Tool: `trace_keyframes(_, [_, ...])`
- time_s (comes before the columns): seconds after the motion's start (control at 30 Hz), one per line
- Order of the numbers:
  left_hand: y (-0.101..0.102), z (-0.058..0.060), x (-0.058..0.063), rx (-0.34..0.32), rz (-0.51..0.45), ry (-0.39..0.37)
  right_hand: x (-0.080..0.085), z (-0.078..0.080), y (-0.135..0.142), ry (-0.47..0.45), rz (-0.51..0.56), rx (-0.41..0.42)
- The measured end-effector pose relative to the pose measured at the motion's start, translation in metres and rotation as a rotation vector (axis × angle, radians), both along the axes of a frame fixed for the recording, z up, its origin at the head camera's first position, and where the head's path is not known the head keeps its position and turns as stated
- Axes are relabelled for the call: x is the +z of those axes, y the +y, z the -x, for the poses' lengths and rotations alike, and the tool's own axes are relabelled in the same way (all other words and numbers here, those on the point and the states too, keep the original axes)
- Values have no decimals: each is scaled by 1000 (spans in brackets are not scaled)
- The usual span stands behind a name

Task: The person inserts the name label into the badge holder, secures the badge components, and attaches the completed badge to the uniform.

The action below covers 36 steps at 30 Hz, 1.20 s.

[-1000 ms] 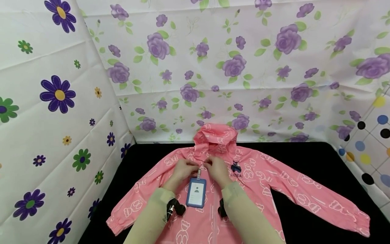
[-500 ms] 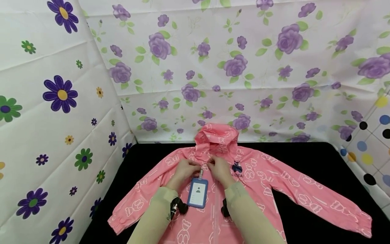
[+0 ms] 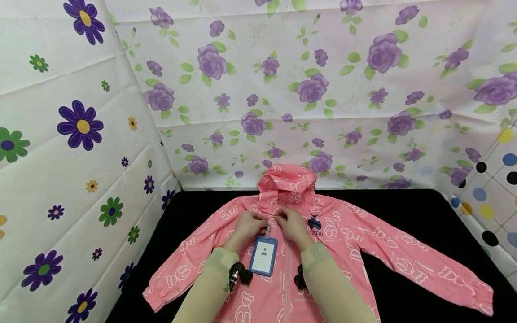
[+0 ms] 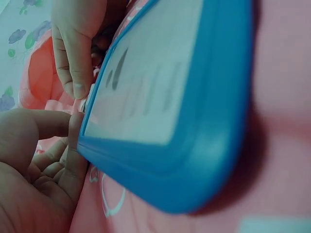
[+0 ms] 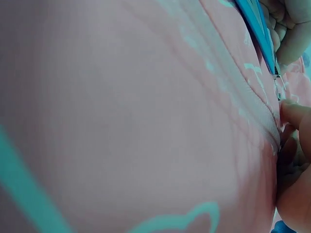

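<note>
A pink hooded jacket (image 3: 250, 287) with white bear outlines lies spread on a black surface. My left hand (image 3: 248, 225) pinches the clip end of a blue-framed badge holder (image 3: 263, 255) at the jacket's upper front. Beside it, my right hand (image 3: 293, 225) pinches the pink cloth near the zipper, below the collar. In the left wrist view the badge holder (image 4: 209, 145) stands large in front, with my left hand (image 4: 39, 170) at its clip end. The right wrist view shows a metal clip (image 5: 278, 83) close to my right thumb; the exact contact is partly hidden.
Both jacket sleeves stretch outward over the black tabletop (image 3: 408, 211). A floral sheet (image 3: 282, 89) hangs behind, and a flower-print sheet (image 3: 81, 179) stands at the left. A dotted panel (image 3: 492, 197) borders the right side.
Both hands and the badge holder have shifted slightly to the right in the head view. The hands stay close together at the clip, and their pinch looks the same.
</note>
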<state>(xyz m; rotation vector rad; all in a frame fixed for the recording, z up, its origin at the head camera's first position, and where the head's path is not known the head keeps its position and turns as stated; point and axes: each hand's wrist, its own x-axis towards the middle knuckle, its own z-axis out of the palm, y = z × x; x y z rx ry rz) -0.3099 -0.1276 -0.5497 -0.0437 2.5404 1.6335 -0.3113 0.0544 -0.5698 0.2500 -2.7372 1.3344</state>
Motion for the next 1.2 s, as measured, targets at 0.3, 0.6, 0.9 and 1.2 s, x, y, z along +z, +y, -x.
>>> trace_keyframes(0.3, [4, -2, -1, -9, 108, 28, -6, -1, 3, 39, 41, 46])
trace_keyframes(0.6, [8, -4, 3, -2, 105, 14, -2, -1, 7, 19, 11, 73])
trace_keyframes(0.9, [13, -2, 1, 31, 107, 16, -3, 1, 12, 42, -86, 114])
trace_keyframes(1.2, [16, 0, -2, 51, 93, 3, -3, 3, 15, 28, -68, 141])
